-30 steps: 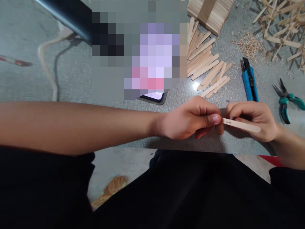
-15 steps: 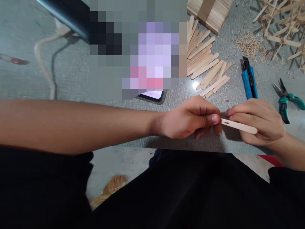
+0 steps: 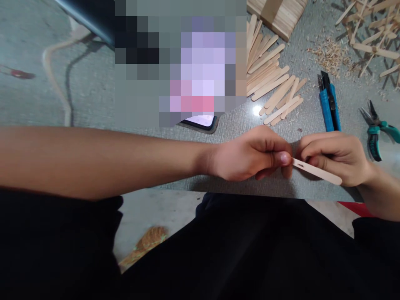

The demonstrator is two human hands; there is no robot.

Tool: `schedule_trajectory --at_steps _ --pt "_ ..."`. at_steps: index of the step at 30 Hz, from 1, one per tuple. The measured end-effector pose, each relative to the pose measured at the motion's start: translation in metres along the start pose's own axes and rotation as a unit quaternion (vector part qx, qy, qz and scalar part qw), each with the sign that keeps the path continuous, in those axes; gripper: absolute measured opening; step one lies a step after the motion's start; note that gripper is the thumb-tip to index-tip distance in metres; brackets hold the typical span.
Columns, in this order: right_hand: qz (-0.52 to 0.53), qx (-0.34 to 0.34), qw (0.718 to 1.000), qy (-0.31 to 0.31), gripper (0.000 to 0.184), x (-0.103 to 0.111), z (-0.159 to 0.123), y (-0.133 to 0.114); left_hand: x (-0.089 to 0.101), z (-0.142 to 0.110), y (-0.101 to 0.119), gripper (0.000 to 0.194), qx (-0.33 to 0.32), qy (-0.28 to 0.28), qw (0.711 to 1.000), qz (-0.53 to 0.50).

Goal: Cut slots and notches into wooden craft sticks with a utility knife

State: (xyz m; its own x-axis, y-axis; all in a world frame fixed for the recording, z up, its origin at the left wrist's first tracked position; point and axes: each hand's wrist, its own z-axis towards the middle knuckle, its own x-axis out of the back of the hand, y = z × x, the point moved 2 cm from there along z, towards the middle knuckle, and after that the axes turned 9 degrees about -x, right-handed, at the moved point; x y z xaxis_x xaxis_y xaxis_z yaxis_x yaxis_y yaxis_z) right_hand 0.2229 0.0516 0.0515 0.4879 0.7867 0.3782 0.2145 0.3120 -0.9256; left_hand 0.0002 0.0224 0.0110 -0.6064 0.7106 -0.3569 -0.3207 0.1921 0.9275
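Observation:
My left hand [image 3: 254, 154] pinches one end of a wooden craft stick [image 3: 321, 173] between thumb and fingers, near the table's front edge. The stick slants down to the right, and a dark, rough mark shows on its face close to my left thumb. Behind the stick, my right hand [image 3: 339, 158] is closed, its thumb and fingers drawn together beside that mark. A small dark bit shows at the right thumb tip; what it is, I cannot make out. Just beyond my right hand lie blue box cutters [image 3: 328, 106].
Pliers [image 3: 375, 129] with teal-and-black handles lie at the right. Loose craft sticks [image 3: 275, 87], a banded bundle [image 3: 281, 16], wood shavings [image 3: 331, 54] and joined stick pieces [image 3: 375, 46] are farther back. A phone [image 3: 203, 121] is partly blurred; a pale cable [image 3: 58, 79] runs at left.
My right hand has turned, so its thumb now shows, curled against the fingers. The stick's free end has dipped slightly. My left hand keeps its pinch.

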Motion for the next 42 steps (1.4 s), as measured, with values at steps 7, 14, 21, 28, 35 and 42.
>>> schedule_trajectory --at_steps 7,14,21,28,35,42 --pt "-0.251 0.095 0.945 0.186 0.012 -0.004 -0.010 -0.003 0.000 0.003 0.001 0.064 -0.011 0.032 0.999 -0.022" --pt "-0.396 0.152 0.885 0.195 0.009 -0.004 -0.018 -0.008 -0.001 0.003 0.001 0.053 0.001 0.015 1.000 -0.022" --pt "-0.291 0.120 0.946 0.082 0.011 0.002 -0.008 -0.009 0.000 0.000 0.002 0.043 0.010 0.008 1.000 0.001" --pt "-0.224 0.118 0.965 0.072 0.019 0.004 -0.001 -0.004 -0.001 0.001 0.001 0.042 0.017 0.004 1.000 -0.008" --pt "-0.172 0.122 0.975 0.072 0.012 0.006 -0.001 0.000 -0.001 0.001 -0.001 0.043 0.016 0.002 1.000 -0.027" --pt "-0.216 0.121 0.968 0.041 0.018 0.010 0.000 0.004 -0.002 0.002 -0.002 0.050 0.011 -0.006 0.999 -0.031"
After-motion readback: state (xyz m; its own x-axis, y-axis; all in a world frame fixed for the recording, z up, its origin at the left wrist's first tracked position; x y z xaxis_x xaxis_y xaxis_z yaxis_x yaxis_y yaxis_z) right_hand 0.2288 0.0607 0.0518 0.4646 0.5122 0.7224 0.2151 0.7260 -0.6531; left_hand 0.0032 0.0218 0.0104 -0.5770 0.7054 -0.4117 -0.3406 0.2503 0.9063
